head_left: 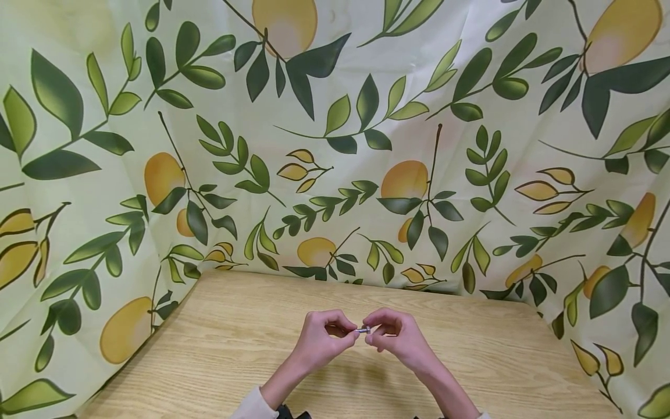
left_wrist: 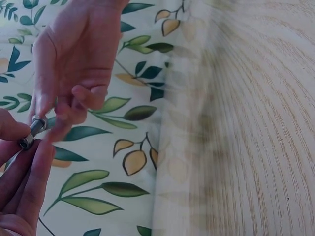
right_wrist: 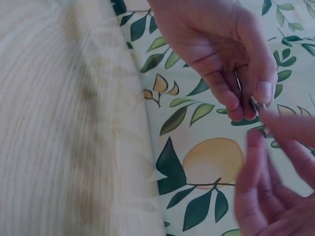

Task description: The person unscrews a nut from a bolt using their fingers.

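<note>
A small metal bolt [left_wrist: 37,129] lies between the two hands, close above the table. The left hand [head_left: 320,338] pinches one end of it between thumb and fingertips. At the bolt's other end a hex nut [left_wrist: 43,121] shows, with the thumb and index finger of the right hand [head_left: 402,338] around it. In the right wrist view, the bolt [right_wrist: 256,103] sticks out from the left fingertips toward the right fingers, which partly cover the nut [right_wrist: 267,132]. The other fingers of both hands are bent.
A wooden table [head_left: 235,326] spreads beneath the hands. Behind it and at both sides hangs a curtain [head_left: 345,174] printed with leaves and orange fruit. Light sleeve cuffs [head_left: 255,405] and dark straps [head_left: 293,413] show at the bottom edge.
</note>
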`<state>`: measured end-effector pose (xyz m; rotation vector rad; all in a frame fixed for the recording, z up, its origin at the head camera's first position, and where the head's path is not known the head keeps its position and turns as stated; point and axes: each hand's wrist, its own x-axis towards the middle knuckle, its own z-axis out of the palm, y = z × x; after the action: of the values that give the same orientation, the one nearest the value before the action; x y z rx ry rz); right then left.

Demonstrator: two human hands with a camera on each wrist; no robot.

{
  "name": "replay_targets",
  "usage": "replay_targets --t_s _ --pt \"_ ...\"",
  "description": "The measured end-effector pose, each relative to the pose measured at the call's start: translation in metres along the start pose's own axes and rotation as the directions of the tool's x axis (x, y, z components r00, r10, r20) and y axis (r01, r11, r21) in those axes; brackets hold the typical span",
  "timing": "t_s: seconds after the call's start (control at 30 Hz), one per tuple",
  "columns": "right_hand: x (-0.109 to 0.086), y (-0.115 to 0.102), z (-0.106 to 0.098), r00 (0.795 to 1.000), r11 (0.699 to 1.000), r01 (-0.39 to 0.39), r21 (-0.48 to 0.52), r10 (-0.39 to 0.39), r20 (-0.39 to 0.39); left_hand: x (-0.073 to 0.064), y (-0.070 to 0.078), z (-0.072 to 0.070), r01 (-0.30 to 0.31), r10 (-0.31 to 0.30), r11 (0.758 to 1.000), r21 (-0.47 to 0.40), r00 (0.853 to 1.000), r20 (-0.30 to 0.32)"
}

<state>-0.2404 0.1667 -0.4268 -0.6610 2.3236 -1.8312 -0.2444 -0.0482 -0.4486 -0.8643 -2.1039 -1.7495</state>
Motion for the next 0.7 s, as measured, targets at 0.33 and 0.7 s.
replay_targets --t_s 0.33,0.7 --pt "0.0018 0.0015 -0.0002 0.997 0.999 -0.051 0.007 0.051 0.066 0.0001 0.0001 0.0007 -0.016 0.016 1.0 -0.006 1.0 0.003" --pt "0.0006 0.003 0.0008 1.0 0.999 0.017 0.037 -0.018 0.014 -0.0002 0.0008 0.0011 0.001 -0.001 1.0 -0.016 1.0 0.002"
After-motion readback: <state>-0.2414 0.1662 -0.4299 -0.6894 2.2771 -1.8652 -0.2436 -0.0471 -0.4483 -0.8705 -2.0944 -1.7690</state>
